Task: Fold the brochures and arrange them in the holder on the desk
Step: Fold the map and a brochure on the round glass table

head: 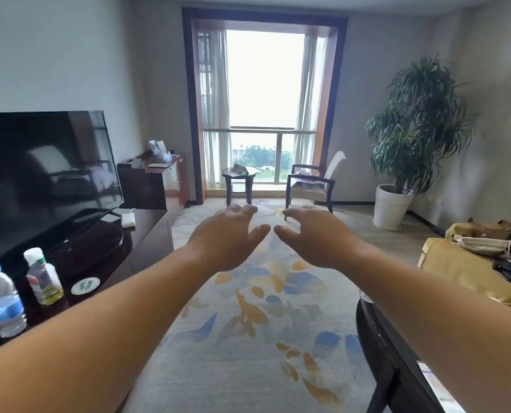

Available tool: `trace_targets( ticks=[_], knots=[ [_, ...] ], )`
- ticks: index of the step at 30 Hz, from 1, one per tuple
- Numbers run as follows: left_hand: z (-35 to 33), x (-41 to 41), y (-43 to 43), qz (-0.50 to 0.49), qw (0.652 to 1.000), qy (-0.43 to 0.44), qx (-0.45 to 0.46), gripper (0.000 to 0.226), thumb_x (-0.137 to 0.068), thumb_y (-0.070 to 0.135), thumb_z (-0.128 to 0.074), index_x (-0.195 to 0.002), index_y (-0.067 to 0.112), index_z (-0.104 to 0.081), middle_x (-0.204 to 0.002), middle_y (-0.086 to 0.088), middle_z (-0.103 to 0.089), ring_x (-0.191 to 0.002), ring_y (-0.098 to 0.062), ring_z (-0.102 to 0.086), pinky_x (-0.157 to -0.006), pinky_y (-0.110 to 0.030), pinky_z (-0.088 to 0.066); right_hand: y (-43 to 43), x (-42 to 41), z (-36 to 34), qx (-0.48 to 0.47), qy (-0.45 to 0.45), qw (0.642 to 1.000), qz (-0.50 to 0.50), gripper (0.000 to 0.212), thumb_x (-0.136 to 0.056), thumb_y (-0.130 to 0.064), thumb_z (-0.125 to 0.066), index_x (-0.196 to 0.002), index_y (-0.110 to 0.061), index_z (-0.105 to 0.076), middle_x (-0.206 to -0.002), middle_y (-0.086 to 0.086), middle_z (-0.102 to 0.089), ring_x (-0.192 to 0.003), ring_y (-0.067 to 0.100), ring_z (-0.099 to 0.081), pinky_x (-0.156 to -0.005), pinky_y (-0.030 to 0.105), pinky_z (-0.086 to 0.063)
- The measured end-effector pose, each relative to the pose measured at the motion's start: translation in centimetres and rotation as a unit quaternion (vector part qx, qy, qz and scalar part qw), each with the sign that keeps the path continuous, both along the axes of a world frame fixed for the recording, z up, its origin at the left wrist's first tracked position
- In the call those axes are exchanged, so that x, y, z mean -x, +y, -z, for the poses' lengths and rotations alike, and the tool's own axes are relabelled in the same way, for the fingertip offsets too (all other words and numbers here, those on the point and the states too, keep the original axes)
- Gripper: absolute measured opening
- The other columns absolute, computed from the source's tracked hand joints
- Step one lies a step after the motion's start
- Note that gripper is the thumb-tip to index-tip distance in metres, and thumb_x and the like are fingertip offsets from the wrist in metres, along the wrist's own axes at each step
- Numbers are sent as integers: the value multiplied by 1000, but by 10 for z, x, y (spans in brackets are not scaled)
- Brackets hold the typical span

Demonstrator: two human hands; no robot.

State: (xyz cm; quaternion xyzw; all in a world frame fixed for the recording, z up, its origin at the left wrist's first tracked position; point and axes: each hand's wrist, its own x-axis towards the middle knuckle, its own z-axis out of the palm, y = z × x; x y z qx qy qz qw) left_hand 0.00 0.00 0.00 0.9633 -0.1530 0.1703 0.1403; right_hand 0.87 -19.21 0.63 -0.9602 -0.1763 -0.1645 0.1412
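Both hands (227, 234) (316, 236) well short of brochures (239, 169)

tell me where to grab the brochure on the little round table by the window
Pinch the brochure by its raised upper edge, coming from the carpet side of the round table. It looks half-open and tented rather than flat, so an edge likely stands clear of the top. Its folds are too far off to see.

Bare forearms (105, 320), left hand (227, 236), right hand (316, 238)
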Motion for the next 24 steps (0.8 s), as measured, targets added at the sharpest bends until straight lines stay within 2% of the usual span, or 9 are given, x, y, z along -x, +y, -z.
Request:
trace_targets(
  ticks=[3,5,10,24],
  knots=[
    [6,-41,10,21,999,-24,-21,62,-95,62,-30,-146,27,-36,-148,0,-44,-134,-22,-41,-102,-41,-39,8,-37,5,0,-4,1000,3,60,-95,-59,-43,-144,-25,-46,-146,-3,-49,-132,17,-47,-103,36,-42],
    [12,-71,13,17,999,-7,-30,62,-95,62,-30,-146,27,-36,-149,0,-43,-135,-22,-41,-104,-42,-37,11,-62,10,13,9,1000,2,60,-95,-58,-42,-146,-25,-43,-149,-3,-46,-133,17,-46,-104,38,-44],
    [27,-160,10,16,999,0,-33,61,-96,61,-31,-147,27,-34,-150,2,-40,-136,-20,-40,-105,-41,-37,9,-143,28,17,1,1000,-1,62,-96,-58,-42,-148,-24,-39,-152,-4,-41,-138,15,-39,-109,38,-39],
    [47,-429,-44,-12,998,33,-53,62,-96,62,-31,-148,28,-32,-151,0,-39,-138,-22,-37,-108,-44,-36,-46,-428,51,16,28,999,-28,62,-95,-58,-43,-147,-24,-40,-151,-4,-42,-136,17,-41,-106,34,-37]
  ],
)
